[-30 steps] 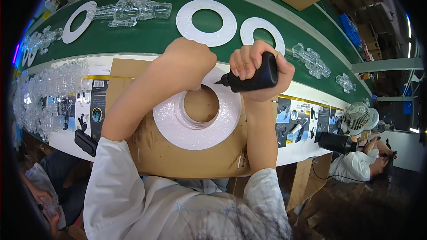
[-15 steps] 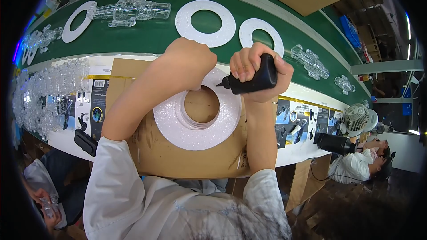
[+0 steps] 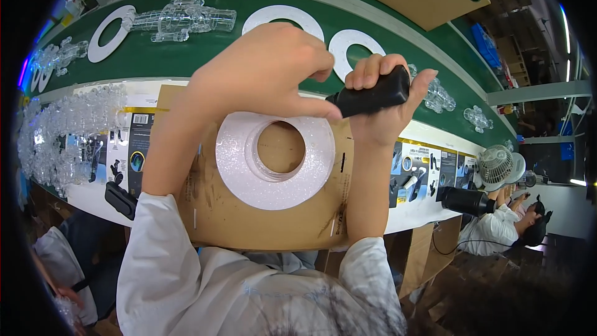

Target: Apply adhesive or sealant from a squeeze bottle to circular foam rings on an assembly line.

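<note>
My right hand [image 3: 385,96] is wrapped around a black squeeze bottle [image 3: 376,92], held up tilted with its nozzle end pointing left. My left hand [image 3: 280,71] reaches across to that end; its thumb is stretched out and its fingers are bent, apart from the thumb. Its thumb tip lies at the bottle's narrow end, and whether they touch I cannot tell. Below both hands a white glittery ring [image 3: 273,196] with a raised round collar lies on a brown cardboard sheet [image 3: 267,230]. The far edge of the ring is partly hidden by my left hand.
Flat white rings [image 3: 357,40] and clear plastic parts [image 3: 193,20] lie on the green surface beyond. Many clear pieces [image 3: 68,137] are heaped at left. To the right stand a black bottle [image 3: 466,201] and a small fan [image 3: 495,168]. Other people [image 3: 504,227] sit nearby.
The bottle has risen away from the ring's collar and moved right and up with my right hand. My left hand has left the collar, opened its thumb, and moved to the bottle's nozzle end.
</note>
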Available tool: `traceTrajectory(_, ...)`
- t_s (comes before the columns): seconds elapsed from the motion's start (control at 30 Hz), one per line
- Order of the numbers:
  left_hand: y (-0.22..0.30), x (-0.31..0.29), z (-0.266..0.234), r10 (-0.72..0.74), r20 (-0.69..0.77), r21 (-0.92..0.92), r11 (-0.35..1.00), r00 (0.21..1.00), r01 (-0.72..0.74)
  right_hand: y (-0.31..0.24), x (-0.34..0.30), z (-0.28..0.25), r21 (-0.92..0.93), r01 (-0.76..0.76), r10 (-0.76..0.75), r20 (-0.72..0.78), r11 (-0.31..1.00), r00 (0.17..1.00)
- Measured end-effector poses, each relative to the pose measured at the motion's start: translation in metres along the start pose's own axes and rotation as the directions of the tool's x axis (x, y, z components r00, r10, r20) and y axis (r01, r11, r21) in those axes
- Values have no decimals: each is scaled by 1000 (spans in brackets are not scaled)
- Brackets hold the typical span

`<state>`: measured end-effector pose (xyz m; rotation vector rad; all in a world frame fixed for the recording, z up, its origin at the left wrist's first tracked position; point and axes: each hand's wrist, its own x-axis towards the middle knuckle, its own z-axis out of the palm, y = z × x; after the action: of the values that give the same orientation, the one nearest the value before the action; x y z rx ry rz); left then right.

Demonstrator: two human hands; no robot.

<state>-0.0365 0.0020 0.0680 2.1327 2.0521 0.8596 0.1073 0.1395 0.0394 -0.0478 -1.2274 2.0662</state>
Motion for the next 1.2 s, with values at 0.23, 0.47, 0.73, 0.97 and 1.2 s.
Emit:
traceTrajectory(0.23, 10, 7, 18, 79, -222, -119, 987, 972, -108, 6, -7, 11, -162, 16, -44, -171, 987, 984)
traceTrajectory(0.47, -4, 9, 10, 79, -287, -214, 966, 955, -144, -6, 0, -4, -273, 78, -63, 64, 959, 996)
traceTrajectory(0.73, -15, 9, 8, 74, -445, -206, 961, 892, -183, -13, -5, -1, -649, 127, 141, 345, 751, 928)
traceTrajectory(0.97, 27, 12, 24, -227, -545, -478, 875, 807, -77, 4, -10, 24, -852, 510, -89, 502, 119, 860)
traceTrajectory(1.2, 13, 9, 3, -480, -460, -830, 531, 747, -170, -11, -14, 22, -760, 475, -244, 408, 443, 880)
